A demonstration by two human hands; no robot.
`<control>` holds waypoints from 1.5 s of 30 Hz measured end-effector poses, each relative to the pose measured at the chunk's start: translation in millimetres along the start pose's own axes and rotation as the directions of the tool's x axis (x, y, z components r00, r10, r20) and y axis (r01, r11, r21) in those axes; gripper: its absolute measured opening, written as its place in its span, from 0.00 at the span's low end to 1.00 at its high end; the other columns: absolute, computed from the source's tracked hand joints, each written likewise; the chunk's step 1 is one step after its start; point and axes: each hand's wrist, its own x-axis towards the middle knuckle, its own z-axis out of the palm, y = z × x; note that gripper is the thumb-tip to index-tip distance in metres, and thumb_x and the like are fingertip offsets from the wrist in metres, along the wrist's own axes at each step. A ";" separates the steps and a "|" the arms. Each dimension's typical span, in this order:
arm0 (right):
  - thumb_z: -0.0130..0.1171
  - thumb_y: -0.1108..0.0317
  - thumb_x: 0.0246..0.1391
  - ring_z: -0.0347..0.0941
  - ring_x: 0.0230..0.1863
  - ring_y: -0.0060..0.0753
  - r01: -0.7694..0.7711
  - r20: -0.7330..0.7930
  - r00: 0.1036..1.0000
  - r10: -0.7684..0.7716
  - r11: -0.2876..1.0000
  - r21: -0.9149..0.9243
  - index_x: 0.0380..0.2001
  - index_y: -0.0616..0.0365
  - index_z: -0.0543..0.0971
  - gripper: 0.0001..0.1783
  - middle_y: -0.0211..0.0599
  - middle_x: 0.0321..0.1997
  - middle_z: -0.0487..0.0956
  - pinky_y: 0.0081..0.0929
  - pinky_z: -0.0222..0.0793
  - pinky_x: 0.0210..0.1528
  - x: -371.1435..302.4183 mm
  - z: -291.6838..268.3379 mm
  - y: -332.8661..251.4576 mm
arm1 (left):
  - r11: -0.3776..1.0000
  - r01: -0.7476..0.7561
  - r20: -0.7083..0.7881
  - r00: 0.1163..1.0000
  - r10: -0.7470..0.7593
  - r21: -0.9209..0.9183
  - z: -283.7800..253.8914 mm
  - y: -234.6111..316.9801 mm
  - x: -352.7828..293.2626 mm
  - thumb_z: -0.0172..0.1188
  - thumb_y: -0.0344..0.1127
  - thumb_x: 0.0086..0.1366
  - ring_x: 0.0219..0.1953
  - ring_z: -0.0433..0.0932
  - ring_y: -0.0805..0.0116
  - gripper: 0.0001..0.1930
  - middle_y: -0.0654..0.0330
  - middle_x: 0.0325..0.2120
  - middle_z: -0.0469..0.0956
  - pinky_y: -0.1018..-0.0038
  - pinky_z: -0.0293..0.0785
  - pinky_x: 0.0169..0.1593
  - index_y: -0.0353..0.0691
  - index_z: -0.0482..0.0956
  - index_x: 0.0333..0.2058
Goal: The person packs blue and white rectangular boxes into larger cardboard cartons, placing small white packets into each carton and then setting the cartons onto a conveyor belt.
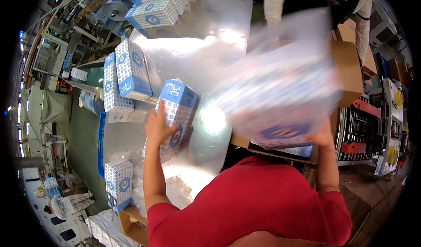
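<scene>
My left hand (pixel 158 125) rests on a blue-and-white patterned pack (pixel 177 115) standing on the shiny metal table (pixel 197 58). My right hand (pixel 323 137) grips the lower edge of a large plastic-wrapped bundle of the same packs (pixel 280 93), which is blurred with motion and held over an open cardboard box (pixel 348 71). More packs show inside the box under the bundle.
Two more packs (pixel 127 73) lie at the table's left, two others (pixel 153 3) at the far end, one (pixel 118 183) near my left elbow. Another person in white sleeves (pixel 274 1) stands across the table. A roller conveyor (pixel 364 128) runs to the right.
</scene>
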 end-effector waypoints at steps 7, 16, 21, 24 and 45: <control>0.34 0.40 0.56 0.63 0.57 0.43 0.312 -0.631 0.624 0.460 0.594 0.742 0.60 0.55 0.59 0.37 0.40 0.59 0.64 0.40 0.58 0.60 -121.9 -114.5 58.2 | 0.733 -0.679 -0.336 0.698 0.632 -0.030 -5.8 94.2 33.0 0.67 0.32 0.38 0.48 0.66 0.45 0.48 0.45 0.48 0.65 0.57 0.65 0.49 0.45 0.54 0.61; 0.35 0.46 0.59 0.69 0.52 0.39 0.460 -0.833 0.488 0.261 0.734 0.500 0.57 0.57 0.62 0.31 0.40 0.56 0.68 0.37 0.68 0.53 -165.7 -118.8 81.5 | 0.229 -0.905 -0.005 0.247 0.969 -0.358 40.1 350.0 16.6 0.65 0.44 0.47 0.59 0.58 0.45 0.44 0.43 0.55 0.62 0.58 0.56 0.59 0.47 0.53 0.62; 0.53 0.53 0.47 0.66 0.55 0.42 0.200 -0.604 0.755 0.255 0.788 0.583 0.56 0.63 0.60 0.37 0.46 0.53 0.69 0.38 0.64 0.54 -147.2 -99.2 23.1 | 0.510 -0.806 0.376 0.391 0.840 -0.300 221.4 340.2 23.6 0.46 0.57 0.57 0.37 0.76 0.51 0.31 0.49 0.33 0.78 0.62 0.72 0.42 0.49 0.63 0.57; 0.66 0.64 0.34 0.64 0.56 0.47 0.086 -0.159 0.975 -0.155 0.925 -0.370 0.58 0.59 0.60 0.45 0.50 0.52 0.69 0.41 0.60 0.55 -115.6 -99.5 19.5 | 0.427 -0.883 -0.102 0.451 0.887 -0.195 245.8 314.8 1.9 0.50 0.52 0.58 0.45 0.74 0.53 0.25 0.51 0.43 0.75 0.64 0.71 0.47 0.41 0.71 0.49; 0.48 0.34 0.48 0.68 0.52 0.58 -0.710 -0.258 0.596 0.761 0.349 -0.612 0.62 0.70 0.42 0.56 0.68 0.52 0.67 0.40 0.64 0.52 -124.3 -144.7 74.1 | 0.568 -0.219 0.009 0.929 0.370 -0.793 253.1 289.4 -5.1 0.37 0.37 0.63 0.65 0.43 0.46 0.29 0.38 0.62 0.45 0.64 0.38 0.66 0.28 0.46 0.61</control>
